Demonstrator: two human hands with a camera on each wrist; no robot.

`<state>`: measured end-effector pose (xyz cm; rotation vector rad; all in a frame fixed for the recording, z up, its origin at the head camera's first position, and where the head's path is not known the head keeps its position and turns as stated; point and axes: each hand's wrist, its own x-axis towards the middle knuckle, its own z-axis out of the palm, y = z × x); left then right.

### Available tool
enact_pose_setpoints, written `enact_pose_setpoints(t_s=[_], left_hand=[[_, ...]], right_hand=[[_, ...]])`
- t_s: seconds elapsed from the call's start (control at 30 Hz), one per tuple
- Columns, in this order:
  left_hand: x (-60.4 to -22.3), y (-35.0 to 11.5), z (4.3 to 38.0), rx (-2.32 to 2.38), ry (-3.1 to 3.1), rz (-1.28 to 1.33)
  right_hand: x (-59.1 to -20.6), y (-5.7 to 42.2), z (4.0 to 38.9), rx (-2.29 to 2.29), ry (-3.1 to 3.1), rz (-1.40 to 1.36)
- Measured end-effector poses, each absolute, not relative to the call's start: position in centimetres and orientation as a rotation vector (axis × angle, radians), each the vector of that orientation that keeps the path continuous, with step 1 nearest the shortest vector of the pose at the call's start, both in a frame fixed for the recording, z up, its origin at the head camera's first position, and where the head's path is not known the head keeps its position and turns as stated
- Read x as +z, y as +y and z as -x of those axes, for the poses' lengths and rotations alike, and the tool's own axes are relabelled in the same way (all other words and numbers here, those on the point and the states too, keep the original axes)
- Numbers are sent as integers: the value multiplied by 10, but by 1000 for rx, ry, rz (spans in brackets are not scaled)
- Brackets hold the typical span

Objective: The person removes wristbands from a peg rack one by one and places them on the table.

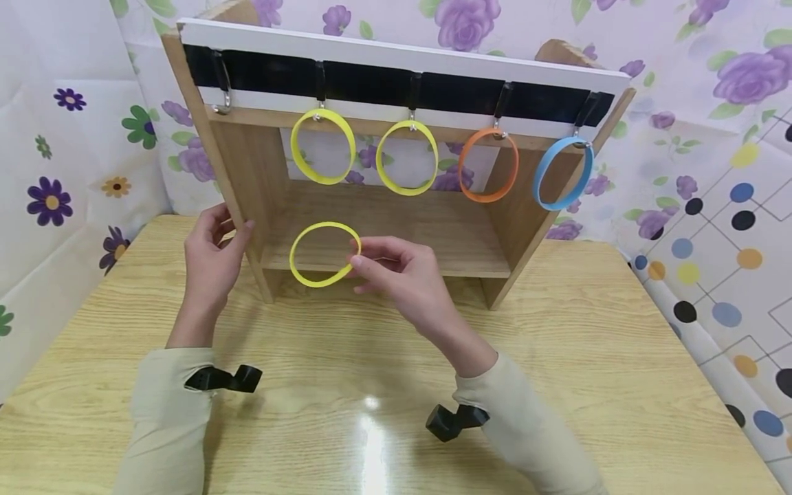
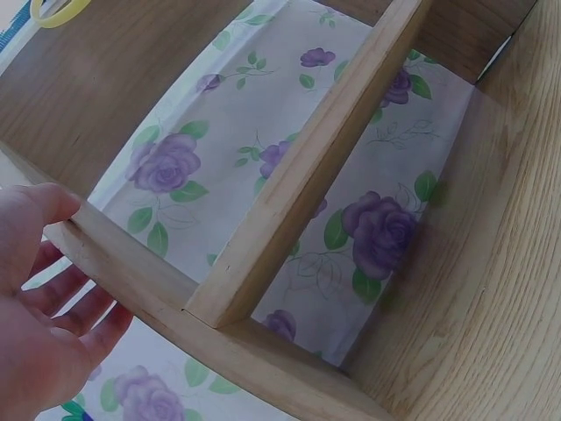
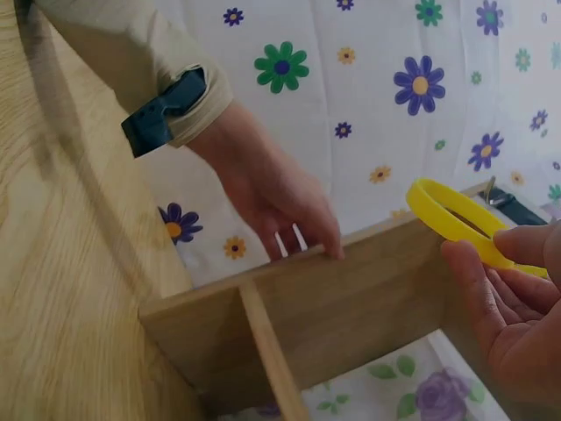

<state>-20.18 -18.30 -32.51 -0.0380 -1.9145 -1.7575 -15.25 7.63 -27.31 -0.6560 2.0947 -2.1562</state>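
Note:
My right hand (image 1: 405, 275) pinches a thin yellow wristband (image 1: 317, 283) between thumb and fingers, in front of the wooden rack's shelf (image 1: 383, 220). In the right wrist view the same yellow wristband (image 3: 434, 210) tilts away from the fingertips. My left hand (image 1: 213, 265) grips the front edge of the rack's left side panel (image 1: 241, 179), the thumb on one face and the fingers around the other. Two yellow wristbands (image 1: 324, 180) (image 1: 406, 192), an orange wristband (image 1: 489, 198) and a blue wristband (image 1: 559, 205) hang from hooks. The leftmost hook (image 1: 224, 106) carries no band.
The rack stands on a light wood-grain table (image 1: 309, 371) near a wall covering with purple flowers (image 1: 467, 20). Its black strip (image 1: 266, 71) bears the hooks. A dotted sheet (image 1: 724, 275) borders the right side. Black wrist cameras (image 1: 223, 378) sit on both sleeves.

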Motion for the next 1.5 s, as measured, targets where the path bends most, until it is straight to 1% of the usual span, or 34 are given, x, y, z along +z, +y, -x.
enact_pose_setpoints(t_s=[0.5,1.13,1.5], left_hand=[[-327,-187,201,-1727,-1980,-8],[-327,-186,201,-1737,-1972,-17],[-327,-184,203,-1722,-1988,-16]], right_hand=[[-306,108,163,-2035,2186,475],[-354,176,176,-1871,2287,220],[-379,215,180,-1787,2308,167]])
